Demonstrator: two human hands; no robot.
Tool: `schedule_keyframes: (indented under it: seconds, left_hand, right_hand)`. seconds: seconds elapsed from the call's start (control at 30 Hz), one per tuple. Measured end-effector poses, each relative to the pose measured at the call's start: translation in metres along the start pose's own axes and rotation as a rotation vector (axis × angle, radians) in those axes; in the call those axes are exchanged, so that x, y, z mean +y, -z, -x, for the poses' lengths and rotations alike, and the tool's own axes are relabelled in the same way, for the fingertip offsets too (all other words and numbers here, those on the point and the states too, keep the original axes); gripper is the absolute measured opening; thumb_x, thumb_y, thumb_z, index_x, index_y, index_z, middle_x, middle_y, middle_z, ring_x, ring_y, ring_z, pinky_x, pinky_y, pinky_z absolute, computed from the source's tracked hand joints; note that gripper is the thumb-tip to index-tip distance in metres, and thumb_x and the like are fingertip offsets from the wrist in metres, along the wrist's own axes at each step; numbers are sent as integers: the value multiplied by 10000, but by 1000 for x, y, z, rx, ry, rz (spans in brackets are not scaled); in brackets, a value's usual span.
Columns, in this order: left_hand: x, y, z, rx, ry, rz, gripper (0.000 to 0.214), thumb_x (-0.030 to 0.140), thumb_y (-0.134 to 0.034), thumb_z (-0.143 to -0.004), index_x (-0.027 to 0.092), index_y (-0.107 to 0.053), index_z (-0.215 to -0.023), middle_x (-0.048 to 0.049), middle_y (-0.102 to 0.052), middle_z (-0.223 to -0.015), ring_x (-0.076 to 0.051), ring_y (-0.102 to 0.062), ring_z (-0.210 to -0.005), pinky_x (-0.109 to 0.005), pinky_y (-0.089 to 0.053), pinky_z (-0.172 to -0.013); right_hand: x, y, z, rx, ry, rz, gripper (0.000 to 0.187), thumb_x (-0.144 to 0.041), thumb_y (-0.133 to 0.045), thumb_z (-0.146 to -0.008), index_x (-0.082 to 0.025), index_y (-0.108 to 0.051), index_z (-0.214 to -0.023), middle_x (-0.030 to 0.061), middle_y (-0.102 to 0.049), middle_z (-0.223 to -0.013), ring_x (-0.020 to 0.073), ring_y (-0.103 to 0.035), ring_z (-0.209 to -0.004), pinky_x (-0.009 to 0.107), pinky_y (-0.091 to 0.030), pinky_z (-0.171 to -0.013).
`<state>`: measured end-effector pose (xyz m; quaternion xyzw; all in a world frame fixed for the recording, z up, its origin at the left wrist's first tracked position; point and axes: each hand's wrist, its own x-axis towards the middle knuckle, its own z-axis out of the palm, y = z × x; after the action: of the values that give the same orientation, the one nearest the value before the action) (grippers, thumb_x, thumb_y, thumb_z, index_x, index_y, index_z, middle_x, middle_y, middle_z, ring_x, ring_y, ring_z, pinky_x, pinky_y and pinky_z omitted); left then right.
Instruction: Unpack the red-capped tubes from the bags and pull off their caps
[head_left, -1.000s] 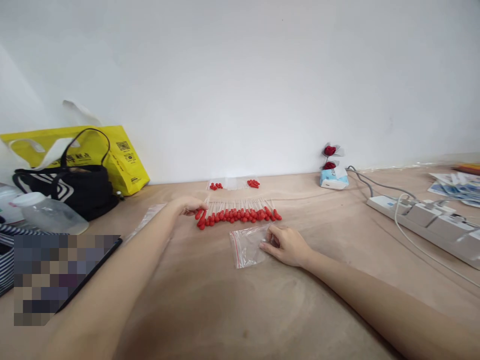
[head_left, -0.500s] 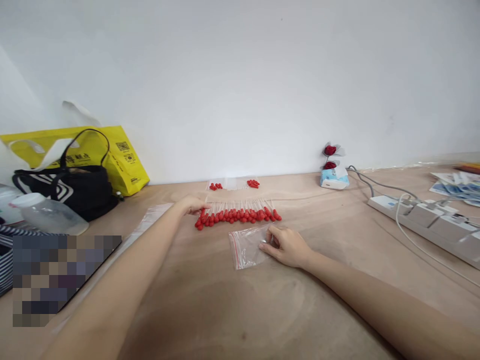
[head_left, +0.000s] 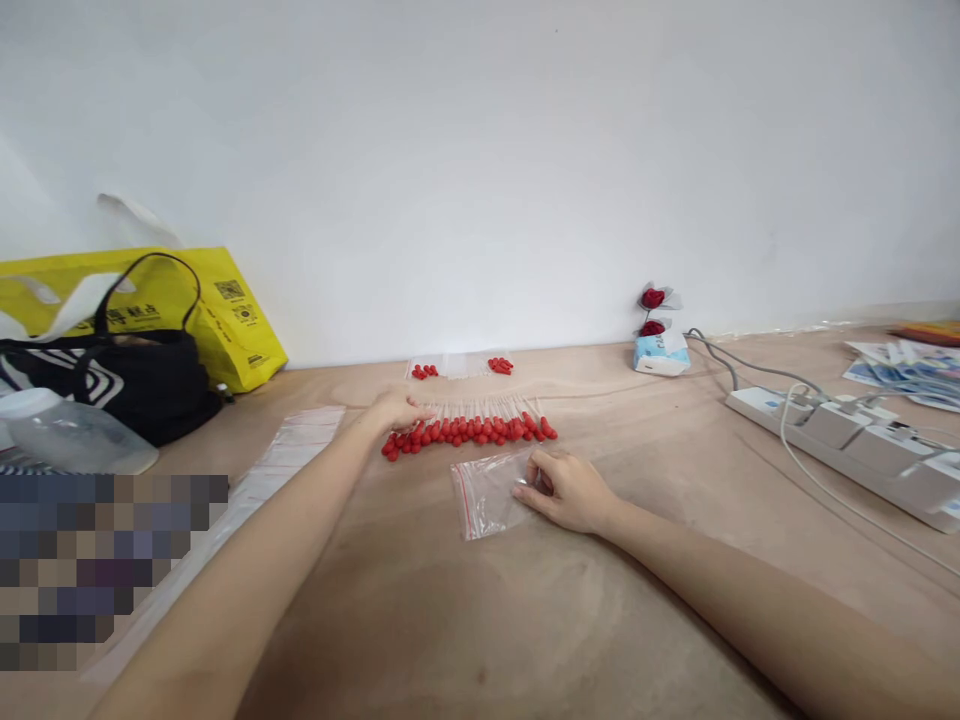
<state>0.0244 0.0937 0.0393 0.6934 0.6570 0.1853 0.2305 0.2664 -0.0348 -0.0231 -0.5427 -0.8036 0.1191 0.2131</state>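
A row of thin pale stems with red bulb-like heads [head_left: 472, 430] lies across the table, heads toward me. My left hand [head_left: 397, 412] is at the row's left end, its fingers bent together and the tips over the stems. Whatever is between those fingertips is too small to make out. Nearer to me, my right hand [head_left: 571, 490] pinches the right side of a clear zip bag [head_left: 484, 495] with a red seal line at its left. The bag lies flat and looks empty. Behind the row is another clear bag [head_left: 454, 366] with small red pieces [head_left: 500, 366] at both ends.
A strip of overlapping clear bags [head_left: 289, 450] lies beside my left forearm. Further left are a yellow bag [head_left: 247, 350], a black bag [head_left: 165, 390] and a plastic bottle [head_left: 90, 435]. At right stand a tissue pack [head_left: 661, 355] and a power strip [head_left: 847, 440] with cables.
My left hand has shifted slightly along the row, its fingertips now further over the stems. The right hand stays on the zip bag. The whole view has moved a little.
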Motion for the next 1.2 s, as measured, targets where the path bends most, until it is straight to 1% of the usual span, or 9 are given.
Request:
schedule_keyframes:
  seconds: [0.13,0.23,0.3,0.4,0.53,0.7,0.83,1.03,1.2]
  left_hand:
    - [0,-11,49,112,-195,-29,132,311,-554,-680,181,-539,-703,9,-556,-663,-143,-520,-664,-245,-409,-628]
    - [-5,-22,94,-41,-595,-6,218,253,-512,-692,189,-558,-895,-33,-569,-930,-160,-517,-853,-265,-415,-758]
    - [-10,-27,114,-139,-693,32,321,187,-488,-673,206,-537,-990,-45,-523,-1067,-173,-484,-967,-288,-392,-837]
    - [-14,-33,124,-203,-610,156,251,171,-425,-679,194,-544,-899,-47,-522,-1044,-176,-482,-968,-296,-393,-835]
    - [-8,-45,119,-229,-420,202,115,290,-458,-722,181,-482,-750,-3,-532,-777,-148,-503,-742,-262,-420,-671]
    - [1,-43,128,-406,-423,89,79,232,-479,-706,181,-531,-735,15,-557,-719,-127,-501,-669,-229,-400,-627]
    - [-14,-9,135,-276,-416,42,193,243,-418,-737,223,-518,-901,-20,-602,-886,-155,-548,-777,-248,-419,-690]
    - [-69,84,133,-177,-264,-140,369,412,-396,-739,239,-464,-1057,3,-619,-782,-158,-537,-768,-243,-398,-719]
    - [-105,131,120,-48,-340,-488,298,365,-345,-675,197,-515,-497,55,-538,-530,-104,-456,-578,-208,-360,-634]
  right_hand:
    - [2,1,-1,6,28,-6,232,-419,-526,-754,-191,-481,-757,-24,-541,-617,106,-483,-580,211,-265,-536]
    - [4,1,-3,-36,134,-41,241,-424,-530,-758,-188,-488,-782,-27,-528,-625,96,-462,-571,210,-269,-537]
    - [5,0,-5,-63,226,-63,238,-416,-534,-762,-186,-494,-807,-25,-528,-648,93,-457,-582,212,-277,-554]
    - [6,-1,-6,-68,317,-61,238,-409,-537,-768,-184,-506,-840,-23,-526,-666,97,-459,-609,226,-284,-593]
    - [7,-2,-5,-63,390,-68,258,-425,-531,-775,-185,-521,-869,-13,-528,-689,112,-467,-656,240,-299,-628]
    - [6,-1,-2,-30,415,-85,257,-423,-498,-800,-178,-538,-863,16,-534,-733,131,-475,-709,254,-335,-666]
    - [5,1,0,-14,397,-103,235,-396,-475,-817,-172,-537,-852,31,-542,-762,136,-481,-719,258,-358,-674]
    - [4,1,0,-15,387,-97,199,-365,-484,-812,-175,-533,-845,33,-543,-761,136,-484,-712,263,-371,-681]
    - [5,0,0,-16,384,-105,193,-359,-486,-811,-176,-531,-847,28,-540,-753,134,-485,-712,261,-372,-683]
